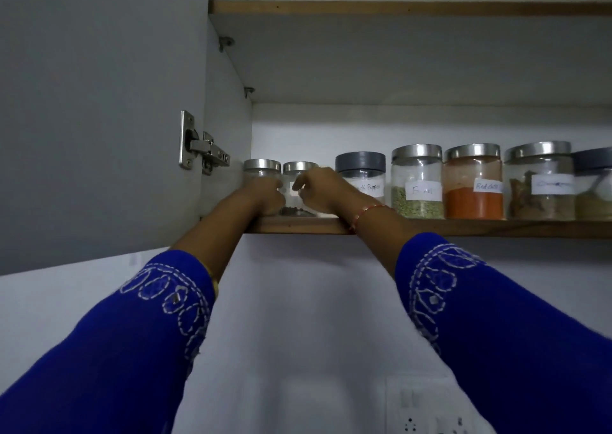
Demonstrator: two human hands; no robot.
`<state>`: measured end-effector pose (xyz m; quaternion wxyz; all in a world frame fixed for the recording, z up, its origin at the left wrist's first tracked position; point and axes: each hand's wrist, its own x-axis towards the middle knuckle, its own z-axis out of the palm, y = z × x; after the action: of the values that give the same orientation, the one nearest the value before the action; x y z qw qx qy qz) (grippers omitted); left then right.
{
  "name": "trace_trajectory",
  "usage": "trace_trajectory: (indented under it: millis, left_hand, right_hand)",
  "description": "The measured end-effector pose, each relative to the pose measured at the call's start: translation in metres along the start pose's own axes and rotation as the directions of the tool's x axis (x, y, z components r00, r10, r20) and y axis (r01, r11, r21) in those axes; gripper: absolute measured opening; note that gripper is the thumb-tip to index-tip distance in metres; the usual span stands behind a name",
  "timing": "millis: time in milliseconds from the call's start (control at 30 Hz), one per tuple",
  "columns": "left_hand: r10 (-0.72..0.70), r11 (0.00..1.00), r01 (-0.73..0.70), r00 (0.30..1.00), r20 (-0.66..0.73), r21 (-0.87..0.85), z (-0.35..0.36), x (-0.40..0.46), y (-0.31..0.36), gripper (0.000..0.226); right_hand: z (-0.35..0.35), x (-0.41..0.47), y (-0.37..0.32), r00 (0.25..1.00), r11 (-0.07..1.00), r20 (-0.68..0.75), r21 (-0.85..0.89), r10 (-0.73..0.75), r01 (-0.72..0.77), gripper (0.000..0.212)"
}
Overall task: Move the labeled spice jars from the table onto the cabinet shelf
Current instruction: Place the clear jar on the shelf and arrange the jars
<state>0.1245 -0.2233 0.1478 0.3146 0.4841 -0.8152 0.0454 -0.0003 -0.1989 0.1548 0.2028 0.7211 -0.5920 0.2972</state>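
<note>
Both my arms reach up to the wooden cabinet shelf. At its left end a small glass jar with a steel lid stands between my hands. My left hand curls round its left side and my right hand curls round its right side, hiding most of its label. Another steel-lidded jar stands behind my left hand. To the right stand the black pepper jar with a grey lid, a green fennel jar, a red chilli jar and a cinnamon jar.
The open cabinet door with its metal hinge stands at the left. A grey-lidded jar is cut off at the right edge. An upper shelf runs overhead. A wall socket panel sits low on the white wall.
</note>
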Motion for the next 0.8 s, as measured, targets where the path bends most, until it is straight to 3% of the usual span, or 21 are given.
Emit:
trace_trajectory:
  millis: [100, 300, 533, 800]
  left_hand:
    - [0.039, 0.989, -0.050, 0.996, -0.083, -0.136, 0.000, -0.009, 0.011, 0.039]
    - [0.144, 0.928, -0.183, 0.980, -0.140, -0.324, 0.014, -0.032, 0.064, 0.042]
    - [0.270, 0.912, -0.337, 0.922, -0.277, -0.235, 0.030, -0.046, 0.110, 0.036]
    - [0.288, 0.956, -0.286, 0.958, 0.010, -0.068, 0.031, -0.042, 0.118, 0.043]
  right_hand:
    - [-0.031, -0.041, -0.004, 0.975, 0.998, -0.220, 0.039, -0.040, 0.050, 0.029]
    - [-0.056, -0.075, 0.047, 0.863, 0.998, -0.500, 0.028, 0.069, -0.063, 0.023]
    - [-0.065, -0.095, 0.102, 0.799, 0.946, -0.506, 0.159, 0.324, -0.282, 0.023]
    - [-0.066, -0.099, 0.111, 0.828, 0.923, -0.415, 0.240, 0.378, -0.302, 0.029]
